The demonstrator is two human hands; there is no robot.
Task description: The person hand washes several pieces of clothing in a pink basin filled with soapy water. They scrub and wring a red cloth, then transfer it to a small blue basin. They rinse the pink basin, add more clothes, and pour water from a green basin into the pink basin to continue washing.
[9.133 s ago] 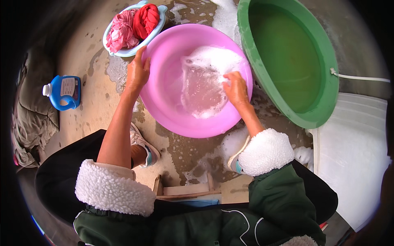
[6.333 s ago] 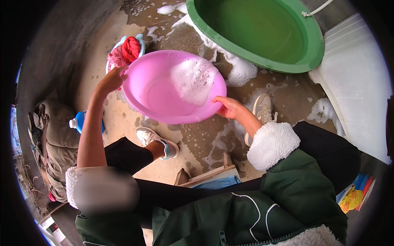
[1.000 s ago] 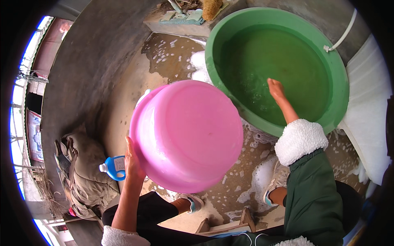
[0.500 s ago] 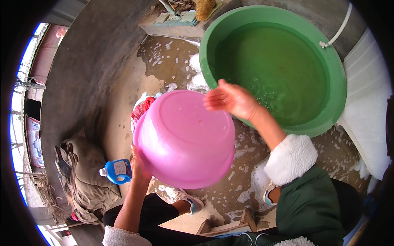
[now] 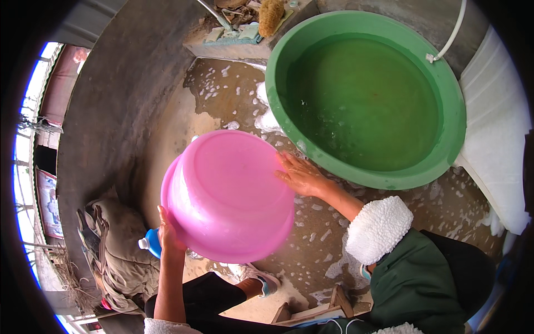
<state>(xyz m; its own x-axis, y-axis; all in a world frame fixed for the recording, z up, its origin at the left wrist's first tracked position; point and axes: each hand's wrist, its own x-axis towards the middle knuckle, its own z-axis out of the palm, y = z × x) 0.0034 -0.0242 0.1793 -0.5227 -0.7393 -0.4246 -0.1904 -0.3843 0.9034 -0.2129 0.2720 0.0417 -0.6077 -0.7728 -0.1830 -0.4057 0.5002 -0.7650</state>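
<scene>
Two bare hands are at work; at the left, the white-capped blue plastic bottle [image 5: 151, 244] shows partly behind your left hand [image 5: 171, 234]. That hand grips the round pink plastic basin [image 5: 239, 178] by its rim side, though some fingers are out of sight. Wet plastic probably slips easily, so a firm hold well around the lip should serve you best. The basin is between your hands, tipped so its underside faces you. Your right hand [image 5: 300, 175] is flat, fingers extended at the edge of the base, gripping nothing; how firmly they touch, I cannot tell. Use that palm for light steadying and let the left carry the weight. Farther right, the wide green plastic tub [image 5: 271, 83] holds water; mind its rim, near your right knuckles.
</scene>
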